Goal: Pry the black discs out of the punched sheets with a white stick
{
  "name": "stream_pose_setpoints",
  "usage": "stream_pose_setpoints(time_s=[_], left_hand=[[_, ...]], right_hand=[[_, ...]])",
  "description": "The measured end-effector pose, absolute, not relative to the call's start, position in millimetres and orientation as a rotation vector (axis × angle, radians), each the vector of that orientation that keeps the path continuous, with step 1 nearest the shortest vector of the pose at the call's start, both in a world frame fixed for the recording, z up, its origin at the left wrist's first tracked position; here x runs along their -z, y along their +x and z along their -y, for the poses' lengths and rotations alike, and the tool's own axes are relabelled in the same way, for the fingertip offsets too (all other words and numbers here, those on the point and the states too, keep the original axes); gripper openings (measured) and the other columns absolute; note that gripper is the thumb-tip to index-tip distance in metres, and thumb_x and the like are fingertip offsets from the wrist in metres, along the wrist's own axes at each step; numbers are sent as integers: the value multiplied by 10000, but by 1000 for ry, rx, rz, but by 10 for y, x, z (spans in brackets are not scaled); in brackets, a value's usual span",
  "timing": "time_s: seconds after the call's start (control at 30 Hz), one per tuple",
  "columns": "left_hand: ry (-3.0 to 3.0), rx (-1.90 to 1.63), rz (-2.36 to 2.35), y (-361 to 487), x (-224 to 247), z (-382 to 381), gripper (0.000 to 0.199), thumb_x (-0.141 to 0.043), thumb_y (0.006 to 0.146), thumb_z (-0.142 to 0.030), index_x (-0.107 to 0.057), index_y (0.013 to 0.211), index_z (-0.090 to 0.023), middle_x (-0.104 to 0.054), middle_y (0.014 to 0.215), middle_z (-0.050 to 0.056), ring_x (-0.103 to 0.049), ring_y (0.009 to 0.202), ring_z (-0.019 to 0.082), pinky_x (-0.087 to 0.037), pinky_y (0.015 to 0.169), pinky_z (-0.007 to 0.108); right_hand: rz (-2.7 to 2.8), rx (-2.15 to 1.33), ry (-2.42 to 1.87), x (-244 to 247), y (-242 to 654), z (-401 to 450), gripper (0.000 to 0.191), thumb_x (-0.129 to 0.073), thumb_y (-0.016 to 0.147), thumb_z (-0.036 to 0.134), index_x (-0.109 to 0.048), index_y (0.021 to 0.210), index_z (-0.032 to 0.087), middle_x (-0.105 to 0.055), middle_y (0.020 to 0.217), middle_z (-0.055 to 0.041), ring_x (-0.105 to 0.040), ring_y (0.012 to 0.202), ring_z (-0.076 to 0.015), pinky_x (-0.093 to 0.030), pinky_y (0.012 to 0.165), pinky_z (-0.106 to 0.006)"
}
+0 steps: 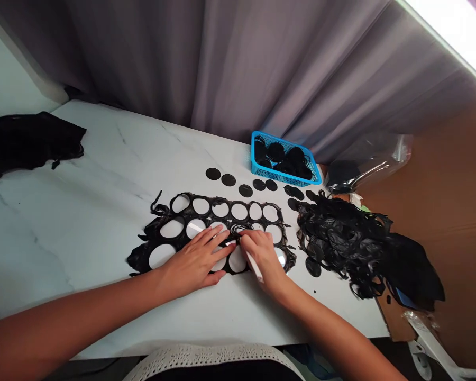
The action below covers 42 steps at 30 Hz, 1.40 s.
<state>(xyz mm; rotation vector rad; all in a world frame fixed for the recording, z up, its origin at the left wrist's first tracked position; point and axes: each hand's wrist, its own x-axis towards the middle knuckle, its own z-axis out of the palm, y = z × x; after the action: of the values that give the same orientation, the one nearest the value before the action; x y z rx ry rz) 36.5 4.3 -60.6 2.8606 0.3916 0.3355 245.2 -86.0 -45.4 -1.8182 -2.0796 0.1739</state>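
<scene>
A black sheet [170, 211] with rows of round white openings lies on the table in front of me, its edges ragged. A few of the rounds have a glossy shine. My left hand [198, 259] rests flat on the sheet, fingers spread. Closed around a slim white pen-shaped tool [254, 267] is my right hand [264, 256], just right of the left fingertips. The tool's tip is hidden under my fingers. Thin black rings or strands [240, 228] show in one opening beside my right fingers.
Loose black discs [228, 180] lie beyond the sheet. Behind them stands a blue basket [257, 169] of black discs. A heap of black scraps [349, 243] covers the right side. Black fabric [39, 137] lies far left on the white table [83, 211]; a clear plastic bag [373, 159] sits back right.
</scene>
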Motion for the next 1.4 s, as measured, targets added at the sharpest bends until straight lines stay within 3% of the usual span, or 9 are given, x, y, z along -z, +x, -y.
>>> stream_pose_setpoints(time_s=[0.17,0.27,0.43,0.53,0.7,0.9,1.07,1.23,1.4], left_hand=[[2805,-311,-392,337,589,-56,567,-632,918,-357,-456,1443,-235,-375,1558,114,-288,1469,332,-279,1188,500],[2775,-325,-386,320,569,-58,556,-640,915,-347,-468,1433,-242,-387,1548,110,-285,1469,340,-294,1183,513],[2725,-366,-381,317,449,-75,530,-696,877,-325,-526,1370,-236,-472,1431,136,-403,1381,342,-422,1098,497],[2709,-401,-396,380,374,-145,475,-644,916,-333,-524,1359,-209,-503,1382,143,-471,1318,316,-463,1055,470],[2814,-377,-417,539,447,-315,518,-588,965,-362,-460,1416,-140,-451,1491,172,-379,1419,310,-374,1132,466],[2915,-265,-557,491,563,-364,597,-538,977,-501,-423,1481,-204,-400,1556,109,-244,1476,380,-257,1156,569],[2951,-233,-625,476,491,-346,604,-571,953,-522,-479,1442,-180,-418,1544,121,-264,1455,429,-217,1145,634],[2953,-378,-457,551,531,-312,506,-507,1001,-458,-525,1375,-117,-525,1456,146,-408,1413,288,-218,1209,463],[2944,-386,-443,573,663,-274,514,-494,1003,-449,-493,1394,-116,-510,1470,147,-440,1396,268,-272,1190,405]], right_hand=[[1738,118,-2053,336,3158,413,160,-403,921,175,-530,830,212,-642,880,-88,-545,847,-244,-364,760,-370],[1471,153,-2057,305,3581,276,132,-443,901,237,-516,793,219,-637,833,-80,-562,814,-244,-388,737,-363],[1105,-408,-1768,290,3685,336,280,-611,844,374,-430,682,233,-639,794,-44,-643,902,-246,-469,738,-348],[874,-832,-1557,266,3468,342,359,-738,764,415,-437,699,230,-657,863,-32,-683,933,-238,-517,659,-302],[585,-1254,-1301,264,3195,180,428,-857,663,326,-440,676,229,-674,802,-17,-713,992,-237,-564,604,-241],[474,-1526,-1141,346,3114,106,390,-859,665,289,-475,668,221,-725,934,-68,-694,1070,-246,-618,853,-344],[719,-1474,-1208,333,3040,161,377,-782,761,358,-437,684,224,-722,970,-59,-667,1084,-213,-554,944,-361],[1269,-1142,-1410,322,2900,154,257,-656,869,383,-494,748,224,-723,967,-51,-653,1024,-216,-495,871,-361],[1661,-890,-1517,396,2818,128,227,-561,921,346,-509,736,226,-697,929,-42,-639,888,-197,-467,788,-334]])
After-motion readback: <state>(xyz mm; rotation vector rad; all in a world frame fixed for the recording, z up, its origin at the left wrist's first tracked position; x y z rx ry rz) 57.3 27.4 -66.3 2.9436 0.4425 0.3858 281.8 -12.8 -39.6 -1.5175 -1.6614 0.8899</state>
